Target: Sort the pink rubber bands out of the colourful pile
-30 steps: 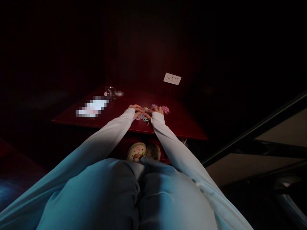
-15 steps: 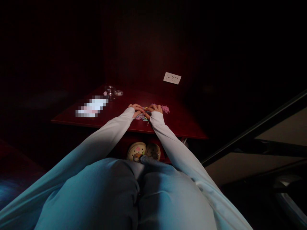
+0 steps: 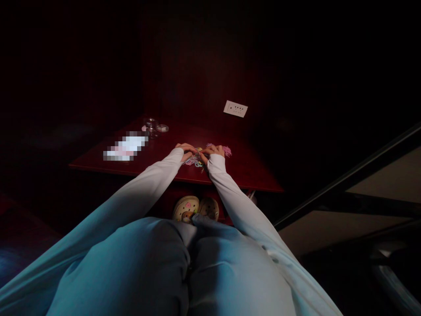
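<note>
Both hands meet above a small heap of pastel-coloured loops (image 3: 198, 164) that look like little elastic bands. My left hand (image 3: 186, 150) comes in from the left, its thumb and fingers drawn together at the tips. Opposite it, my right hand (image 3: 212, 151) has its fingers bent in a pinch, the tips close to those of the left. Whatever sits between the fingertips is too small to make out. Just beyond the right hand lies a bunch of pink loops (image 3: 227, 151), partly covered by that hand.
A dark red tabletop (image 3: 243, 169) carries a blurred-out bright phone-like rectangle (image 3: 126, 147) on the left. Behind it stand a clear jar (image 3: 151, 126) and a round lid (image 3: 162, 128). A white socket plate (image 3: 235, 109) is on the back wall. Clogs (image 3: 186, 208) show below the table edge.
The fingertips of my two hands have drawn slightly apart, showing more of the loops between them. The jar, lid and phone-like rectangle stay in place.
</note>
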A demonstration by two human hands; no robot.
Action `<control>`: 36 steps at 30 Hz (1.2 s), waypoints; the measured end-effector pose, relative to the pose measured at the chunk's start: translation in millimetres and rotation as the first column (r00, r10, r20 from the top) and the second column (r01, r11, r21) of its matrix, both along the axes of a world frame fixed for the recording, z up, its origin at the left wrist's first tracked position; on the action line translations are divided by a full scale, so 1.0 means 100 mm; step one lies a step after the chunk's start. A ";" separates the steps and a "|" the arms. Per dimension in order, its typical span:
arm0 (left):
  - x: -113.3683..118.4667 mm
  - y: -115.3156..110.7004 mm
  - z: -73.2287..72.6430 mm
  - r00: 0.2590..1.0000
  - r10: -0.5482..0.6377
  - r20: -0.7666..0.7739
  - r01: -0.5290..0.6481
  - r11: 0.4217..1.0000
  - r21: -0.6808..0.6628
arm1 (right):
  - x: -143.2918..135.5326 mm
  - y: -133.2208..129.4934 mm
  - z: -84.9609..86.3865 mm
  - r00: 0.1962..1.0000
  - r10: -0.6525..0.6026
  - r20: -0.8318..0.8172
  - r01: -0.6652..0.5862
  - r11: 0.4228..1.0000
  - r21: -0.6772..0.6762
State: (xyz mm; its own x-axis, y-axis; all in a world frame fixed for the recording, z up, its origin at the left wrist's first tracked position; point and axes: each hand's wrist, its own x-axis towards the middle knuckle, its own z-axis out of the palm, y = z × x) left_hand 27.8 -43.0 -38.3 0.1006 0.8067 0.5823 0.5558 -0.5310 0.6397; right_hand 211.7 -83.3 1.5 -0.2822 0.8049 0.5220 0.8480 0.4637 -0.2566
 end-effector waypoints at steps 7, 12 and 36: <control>0.00 0.08 -0.06 0.998 0.058 0.012 -0.057 0.998 -0.024 | 0.04 0.04 -0.06 0.997 -0.029 -0.072 0.028 1.000 -0.012; 0.01 0.10 -0.07 0.997 0.075 0.016 -0.074 0.997 -0.016 | 0.05 -0.05 -0.04 0.999 -0.018 -0.031 0.016 0.998 -0.054; 0.02 0.06 -0.03 0.999 0.051 -0.003 -0.051 0.998 -0.029 | 0.03 -0.02 -0.08 0.999 0.028 0.019 -0.028 0.999 -0.035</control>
State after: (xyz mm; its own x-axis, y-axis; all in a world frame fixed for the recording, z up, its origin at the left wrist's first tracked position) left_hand 29.7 -37.0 -41.7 0.0600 0.8275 0.5583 0.5828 -0.4831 0.6534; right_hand 214.3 -84.8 -6.1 -0.3150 0.8143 0.4876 0.8398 0.4785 -0.2564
